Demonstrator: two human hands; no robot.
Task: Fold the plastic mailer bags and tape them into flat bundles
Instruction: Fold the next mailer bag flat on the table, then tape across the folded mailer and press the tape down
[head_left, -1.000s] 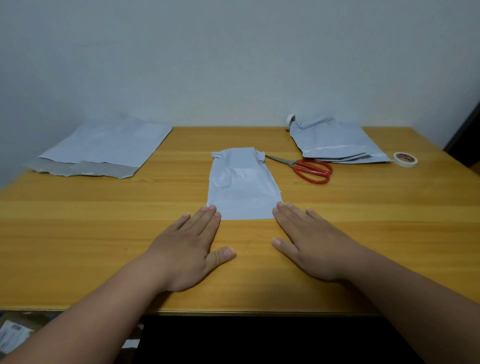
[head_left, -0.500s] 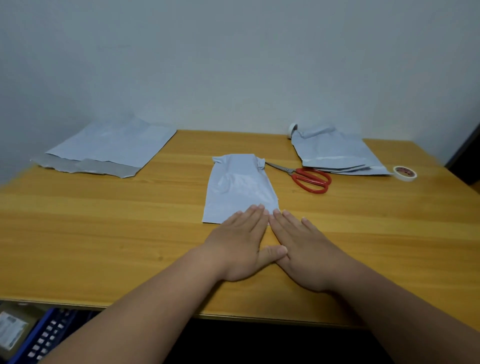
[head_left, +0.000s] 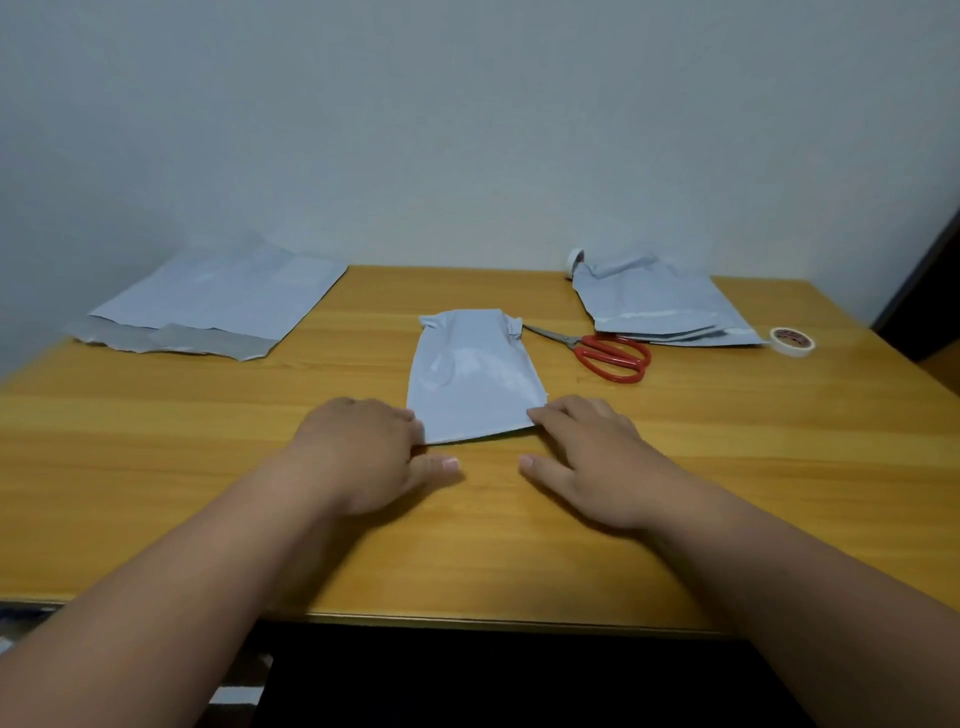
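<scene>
A pale blue plastic mailer bag (head_left: 472, 379), folded into a narrow strip, lies in the middle of the wooden table (head_left: 156, 441). My left hand (head_left: 363, 452) is at its near left corner with fingers curled onto the edge. My right hand (head_left: 587, 457) holds the near right corner the same way. The bag's near edge looks slightly raised and slanted. Red-handled scissors (head_left: 613, 353) lie just right of the bag. A roll of tape (head_left: 790, 342) sits at the far right.
A stack of flat mailers (head_left: 218, 301) lies at the back left. A crumpled pile of mailers (head_left: 654, 306) lies at the back right, with a second white roll (head_left: 575, 258) behind it against the wall. The table's front edge runs below my forearms.
My hands were flat together on the bag's near edge. They have moved apart to its two near corners and curled onto them; the edge has lifted a little.
</scene>
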